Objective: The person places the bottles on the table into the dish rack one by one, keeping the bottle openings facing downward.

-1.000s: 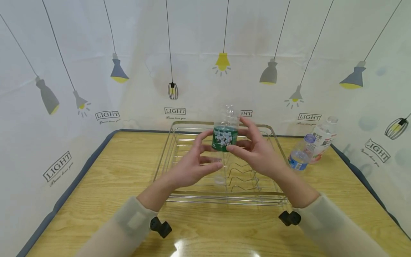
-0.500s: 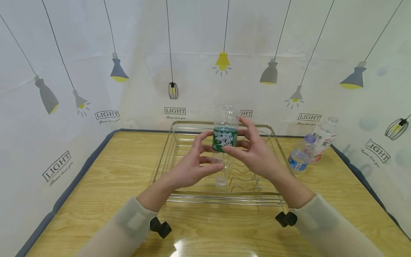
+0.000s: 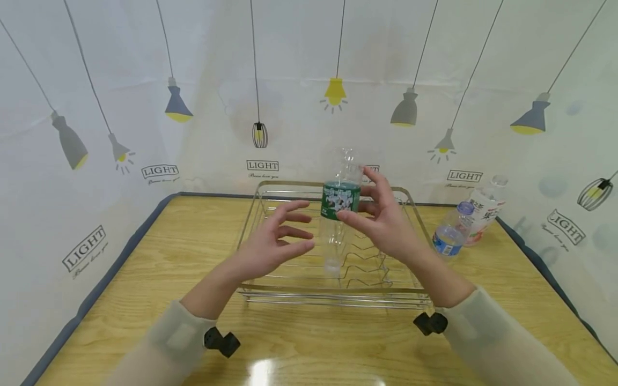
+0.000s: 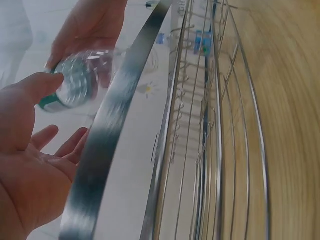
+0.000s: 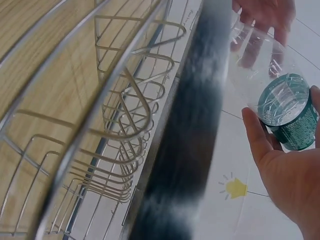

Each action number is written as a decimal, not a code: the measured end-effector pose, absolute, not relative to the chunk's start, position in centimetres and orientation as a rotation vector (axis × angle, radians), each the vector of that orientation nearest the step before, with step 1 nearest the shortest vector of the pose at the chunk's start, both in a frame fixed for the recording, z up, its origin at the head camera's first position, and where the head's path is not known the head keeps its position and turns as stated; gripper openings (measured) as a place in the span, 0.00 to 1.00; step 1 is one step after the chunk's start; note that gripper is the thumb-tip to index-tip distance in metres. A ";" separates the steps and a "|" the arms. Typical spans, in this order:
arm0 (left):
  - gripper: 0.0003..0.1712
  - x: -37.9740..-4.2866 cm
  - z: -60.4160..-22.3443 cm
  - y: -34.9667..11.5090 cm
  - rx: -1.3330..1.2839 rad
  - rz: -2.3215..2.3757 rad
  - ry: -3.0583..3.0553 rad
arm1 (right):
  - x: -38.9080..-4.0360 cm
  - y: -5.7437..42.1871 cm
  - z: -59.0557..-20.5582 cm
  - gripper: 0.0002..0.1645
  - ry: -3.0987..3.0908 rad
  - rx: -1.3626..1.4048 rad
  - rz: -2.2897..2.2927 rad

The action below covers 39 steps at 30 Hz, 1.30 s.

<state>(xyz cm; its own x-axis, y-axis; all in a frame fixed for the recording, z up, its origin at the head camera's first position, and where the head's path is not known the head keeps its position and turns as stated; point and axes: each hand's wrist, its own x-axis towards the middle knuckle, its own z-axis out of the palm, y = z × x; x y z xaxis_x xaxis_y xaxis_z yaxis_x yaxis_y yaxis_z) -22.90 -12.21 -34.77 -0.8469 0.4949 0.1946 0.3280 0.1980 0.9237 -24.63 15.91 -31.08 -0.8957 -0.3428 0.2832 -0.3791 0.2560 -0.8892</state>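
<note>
Over the wire dish rack [image 3: 289,289], a clear plastic bottle [image 3: 340,201] with a green label stands nearly upright in the air, its narrow end pointing down. My right hand [image 3: 391,222] grips it around the label, thumb in front and fingers behind. Just left of the bottle, my left hand [image 3: 272,244] has its fingers spread and slightly bent, holding nothing. In the left wrist view, the open palm of the left hand [image 4: 30,160] faces the blurred bottle [image 4: 75,82]. The right wrist view shows the bottle [image 5: 287,105] between the right thumb and fingers.
On the wooden table [image 3: 159,252], right of the rack, stand a small bottle [image 3: 453,230] with a blue label and purple cap, and a taller bottle [image 3: 488,206] with a white label. A curtain [image 3: 299,107] printed with lamps closes off the back and sides.
My left hand has let go of the bottle and drawn away to the left. The bottle has risen slightly in the right hand, which still holds it.
</note>
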 end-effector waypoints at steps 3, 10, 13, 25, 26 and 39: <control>0.41 -22.7 -34.6 -14.3 0.788 1.696 2.421 | -24.8 16.1 -30.5 0.59 -2.459 0.694 1.767; 0.32 -22.4 -35.7 -19.5 0.678 1.647 2.636 | -25.5 16.4 -29.6 0.59 -2.439 0.697 1.780; 0.28 -22.3 -36.6 -21.2 0.647 1.600 2.705 | -26.0 16.3 -29.3 0.59 -2.440 0.677 1.775; 0.25 -21.5 -40.1 -23.2 0.544 1.529 2.721 | -27.9 14.9 -28.7 0.60 -2.414 0.617 1.840; 0.26 -21.6 -40.3 -23.1 0.541 1.542 2.710 | -28.0 14.7 -28.7 0.60 -2.409 0.615 1.842; 0.24 -22.1 -41.6 -22.6 0.525 1.817 2.455 | -29.9 11.9 -27.8 0.60 -2.302 0.637 1.937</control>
<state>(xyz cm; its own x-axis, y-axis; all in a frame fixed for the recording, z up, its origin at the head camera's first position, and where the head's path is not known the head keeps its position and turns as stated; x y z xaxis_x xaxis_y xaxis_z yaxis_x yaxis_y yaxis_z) -22.09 -22.60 -41.55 -0.9417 0.2931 0.1655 0.2439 0.2553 0.9356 -29.91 11.89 -27.83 -0.9121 -0.2678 0.3103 -0.3515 0.1216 -0.9283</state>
